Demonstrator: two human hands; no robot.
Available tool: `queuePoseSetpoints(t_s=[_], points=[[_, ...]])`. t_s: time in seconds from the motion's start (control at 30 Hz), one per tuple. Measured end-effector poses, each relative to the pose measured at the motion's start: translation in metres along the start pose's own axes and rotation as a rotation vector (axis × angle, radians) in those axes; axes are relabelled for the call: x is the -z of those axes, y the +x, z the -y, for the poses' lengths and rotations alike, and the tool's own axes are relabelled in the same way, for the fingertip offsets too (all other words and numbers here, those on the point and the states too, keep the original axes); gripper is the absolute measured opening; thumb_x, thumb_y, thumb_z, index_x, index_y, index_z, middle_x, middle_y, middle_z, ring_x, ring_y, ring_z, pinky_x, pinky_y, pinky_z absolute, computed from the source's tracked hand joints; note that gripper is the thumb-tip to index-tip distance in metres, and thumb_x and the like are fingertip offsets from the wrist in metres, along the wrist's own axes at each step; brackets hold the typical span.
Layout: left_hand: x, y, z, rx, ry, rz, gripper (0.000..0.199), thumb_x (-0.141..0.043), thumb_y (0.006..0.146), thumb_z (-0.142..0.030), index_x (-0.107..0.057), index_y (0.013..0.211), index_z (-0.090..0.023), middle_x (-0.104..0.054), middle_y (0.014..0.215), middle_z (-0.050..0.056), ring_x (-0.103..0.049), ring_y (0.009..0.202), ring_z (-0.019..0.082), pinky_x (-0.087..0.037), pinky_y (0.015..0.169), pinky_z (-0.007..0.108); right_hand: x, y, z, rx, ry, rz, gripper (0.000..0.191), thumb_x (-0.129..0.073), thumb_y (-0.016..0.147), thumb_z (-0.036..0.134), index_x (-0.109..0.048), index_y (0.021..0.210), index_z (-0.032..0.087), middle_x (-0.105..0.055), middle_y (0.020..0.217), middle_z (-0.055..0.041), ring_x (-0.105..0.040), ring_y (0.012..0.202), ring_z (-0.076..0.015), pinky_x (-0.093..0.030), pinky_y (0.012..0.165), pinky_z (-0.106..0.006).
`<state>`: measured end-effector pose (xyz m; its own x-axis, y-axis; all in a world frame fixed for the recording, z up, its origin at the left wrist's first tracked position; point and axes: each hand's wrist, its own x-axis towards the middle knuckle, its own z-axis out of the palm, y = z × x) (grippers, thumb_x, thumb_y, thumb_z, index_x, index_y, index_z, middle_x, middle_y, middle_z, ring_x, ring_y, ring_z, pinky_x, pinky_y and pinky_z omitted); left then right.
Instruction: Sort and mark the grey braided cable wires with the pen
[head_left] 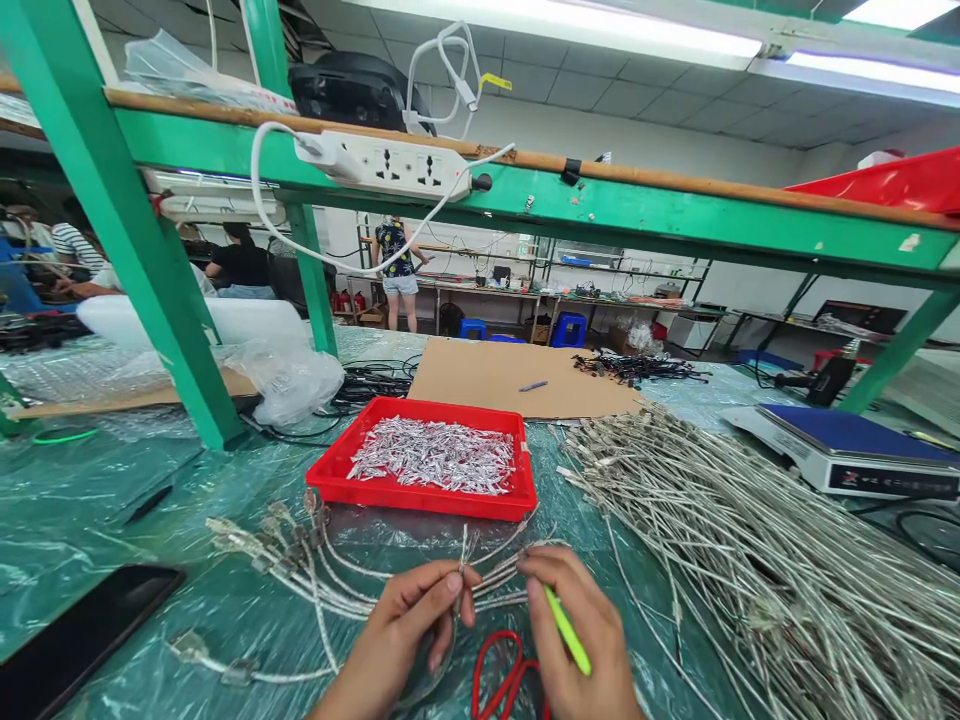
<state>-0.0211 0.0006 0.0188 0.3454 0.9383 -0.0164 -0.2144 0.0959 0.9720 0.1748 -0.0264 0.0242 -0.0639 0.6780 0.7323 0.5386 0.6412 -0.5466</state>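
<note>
Head cam: the left hand (412, 625) had its fingers pinched together on a silvery cable (464, 552), frayed end poking up, right in front of the red tray (420, 497) of little silvery bits. Right hand (585, 630) had fingers curled around a lime-green pen-like tool (568, 632); couldn't tell if the fingertips had a wire too. Red scissors (496, 672) sat between the hands on the desk (251, 480), with a big cable heap (720, 530) off to the right.
</note>
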Motion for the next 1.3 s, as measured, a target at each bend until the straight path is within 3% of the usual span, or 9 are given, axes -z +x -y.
queuePoseSetpoints(t_s=[0.13, 0.33, 0.6, 0.9, 1.3], points=[[0.0, 0.002, 0.005, -0.02, 0.009, 0.028, 0.035, -0.062, 0.088, -0.046, -0.072, 0.09, -0.013, -0.064, 0.069, 0.003, -0.038, 0.039, 0.004, -0.022, 0.041, 0.019, -0.007, -0.008, 0.014, 0.116, 0.062, 0.118, 0.028, -0.052, 0.087, 0.006, -0.063, 0.108, 0.021, -0.069, 0.099, -0.0075, -0.068, 0.089, -0.0189, -0.056, 0.078, -0.028], [-0.002, 0.001, 0.003, -0.024, 0.038, 0.049, 0.034, -0.062, 0.088, -0.046, -0.072, 0.087, -0.013, -0.062, 0.068, 0.002, -0.039, 0.04, 0.004, -0.023, 0.042, 0.019, -0.009, -0.003, 0.019, 0.164, 0.087, 0.11, 0.027, -0.053, 0.085, 0.005, -0.063, 0.105, 0.021, -0.071, 0.093, -0.006, -0.069, 0.083, -0.0178, -0.057, 0.073, -0.027], [-0.003, -0.002, 0.0, -0.004, 0.049, 0.039, 0.036, -0.062, 0.087, -0.047, -0.073, 0.091, -0.013, -0.064, 0.07, 0.003, -0.04, 0.04, 0.005, -0.026, 0.042, 0.019, -0.007, -0.001, 0.003, -0.008, -0.018, 0.06, 0.021, -0.048, 0.091, 0.01, -0.064, 0.103, 0.019, -0.067, 0.094, -0.009, -0.068, 0.087, -0.0197, -0.057, 0.077, -0.029], [-0.001, 0.002, 0.005, -0.014, -0.021, 0.002, 0.039, -0.072, 0.08, -0.046, -0.071, 0.101, -0.013, -0.067, 0.075, 0.004, -0.043, 0.04, 0.004, -0.028, 0.041, 0.018, -0.009, -0.001, 0.021, 0.122, 0.145, 0.141, 0.025, -0.049, 0.087, 0.005, -0.064, 0.101, 0.021, -0.069, 0.091, -0.0056, -0.068, 0.082, -0.0166, -0.056, 0.072, -0.026], [-0.004, 0.002, 0.002, 0.032, 0.015, 0.0, 0.045, -0.071, 0.079, -0.05, -0.072, 0.104, -0.013, -0.065, 0.069, 0.003, -0.038, 0.035, 0.002, -0.021, 0.038, 0.017, -0.007, 0.002, 0.019, 0.121, 0.19, 0.172, 0.03, -0.048, 0.087, 0.002, -0.063, 0.105, 0.021, -0.068, 0.092, -0.0057, -0.067, 0.084, -0.017, -0.055, 0.073, -0.028]])
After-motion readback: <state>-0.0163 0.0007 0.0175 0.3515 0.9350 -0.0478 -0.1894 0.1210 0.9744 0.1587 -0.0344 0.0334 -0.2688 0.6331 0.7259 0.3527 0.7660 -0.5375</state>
